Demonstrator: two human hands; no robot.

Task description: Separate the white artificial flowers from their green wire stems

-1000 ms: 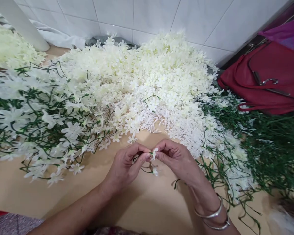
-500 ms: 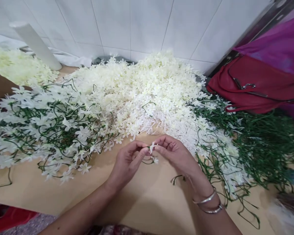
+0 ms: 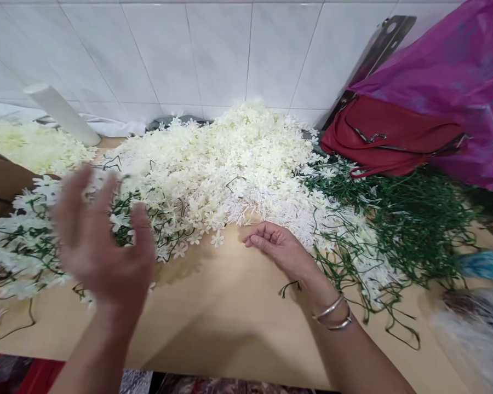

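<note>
Snag risk among tangled stems
Left hand point(image 3: 107, 251) blurred, fingers spread open; right hand point(image 3: 285, 254) curled closed, its grip unclear. Under the left, stemmed white flowers point(image 3: 14, 257) could catch and drag neighbours; a careless brush could scatter the loose blossoms point(image 3: 242, 145) beyond.

Workshop-like table, heaped artificial blossoms point(image 3: 246, 142)

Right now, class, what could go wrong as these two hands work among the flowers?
Two silver bangles behind the right hand could snag the wiry green stems beside them. The left hand, spread above white blossoms on green stems, may catch the tangle and drag several along. The loose cream-white blossoms, piled high before the white tiled wall, might slide and mix with the stemmed ones.
</note>
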